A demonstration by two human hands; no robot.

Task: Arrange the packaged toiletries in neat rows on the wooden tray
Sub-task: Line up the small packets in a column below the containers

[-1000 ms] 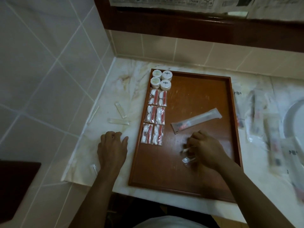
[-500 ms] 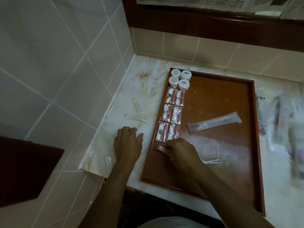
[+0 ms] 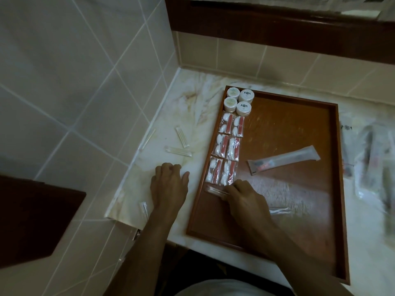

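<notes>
The wooden tray [image 3: 303, 116] lies on the marble counter. Along its left side stand several small white jars [image 3: 243, 107], and below them two columns of red-and-white cotton packets [image 3: 229, 146]. My right hand [image 3: 245, 197] pinches a thin clear packet [image 3: 213, 190] on the tray floor just below the lowest cotton packets. A long toothbrush packet [image 3: 284, 160] lies slanted in the tray's middle. Another small clear packet [image 3: 277, 210] lies right of my right wrist. My left hand [image 3: 168, 186] rests on the counter left of the tray, fingers loosely curled, holding nothing.
Several clear packets [image 3: 181, 136] lie loose on the counter left of the tray, one [image 3: 143, 210] near the front edge. More wrapped toiletries [image 3: 367, 159] are piled, blurred, right of the tray. Tiled walls close the left and back.
My right hand moved left across the tray from its middle to the spot under the cotton packets, carrying the thin clear packet. The view shifted left. My left hand stayed put.
</notes>
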